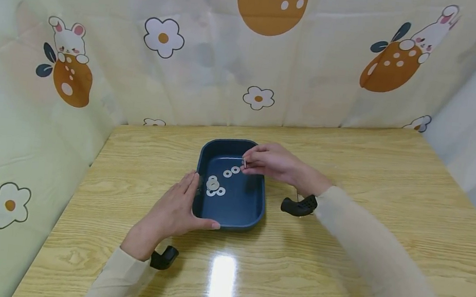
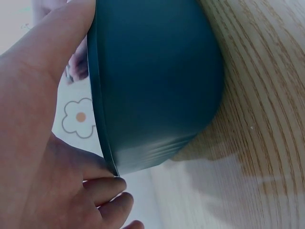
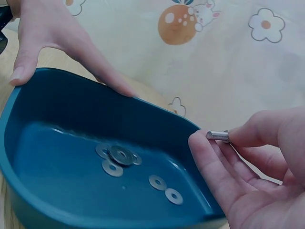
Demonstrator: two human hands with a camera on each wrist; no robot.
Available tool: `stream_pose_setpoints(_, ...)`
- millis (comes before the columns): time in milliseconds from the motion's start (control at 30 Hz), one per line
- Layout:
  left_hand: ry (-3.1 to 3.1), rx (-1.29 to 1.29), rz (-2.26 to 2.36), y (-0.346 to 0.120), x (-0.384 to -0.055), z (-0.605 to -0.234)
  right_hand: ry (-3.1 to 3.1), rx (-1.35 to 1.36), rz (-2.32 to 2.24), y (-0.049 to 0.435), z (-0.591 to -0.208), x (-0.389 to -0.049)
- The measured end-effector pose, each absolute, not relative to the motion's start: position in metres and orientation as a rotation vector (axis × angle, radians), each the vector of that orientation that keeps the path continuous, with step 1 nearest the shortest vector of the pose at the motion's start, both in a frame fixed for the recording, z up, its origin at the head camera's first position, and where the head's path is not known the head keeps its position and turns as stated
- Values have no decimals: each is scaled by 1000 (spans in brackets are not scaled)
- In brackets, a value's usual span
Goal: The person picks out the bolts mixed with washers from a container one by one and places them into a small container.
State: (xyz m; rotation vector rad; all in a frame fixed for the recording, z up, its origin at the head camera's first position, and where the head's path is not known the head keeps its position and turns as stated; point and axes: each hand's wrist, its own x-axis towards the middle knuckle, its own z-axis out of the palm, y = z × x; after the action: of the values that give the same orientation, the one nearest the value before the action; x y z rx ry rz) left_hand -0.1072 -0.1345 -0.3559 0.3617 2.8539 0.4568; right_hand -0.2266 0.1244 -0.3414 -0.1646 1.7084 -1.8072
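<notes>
A dark blue rectangular tray (image 1: pixel 237 213) with rounded corners stands on the table. Several flat metal washers (image 3: pixel 112 167) lie on its floor, some overlapping in a small pile and two side by side nearer the right hand. My left hand (image 1: pixel 172 210) rests on the tray's left near corner, thumb on the near rim and straight fingers along the left rim. Above the tray's far right part, my right hand (image 1: pixel 275 162) pinches a small shiny metal pin (image 3: pixel 218 135) between thumb and fingertips. One end of the pin is covered by the thumb.
The tray stands on a light wood table (image 1: pixel 340 258). A patterned cloth (image 1: pixel 210 81) hangs behind the table's far edge and along its sides. Black wrist mounts (image 1: pixel 299 206) sit under both wrists.
</notes>
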Motion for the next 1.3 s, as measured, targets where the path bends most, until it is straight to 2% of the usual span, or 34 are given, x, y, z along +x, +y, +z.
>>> stream_pose_setpoints(933, 2858, 365, 487, -135, -104, -358, 1746, -132, -1811, 226, -337, -206)
stream_pose_setpoints(1300, 2859, 370, 482, -133, -104, -357, 1860, -111, -1701, 250, -343, -195)
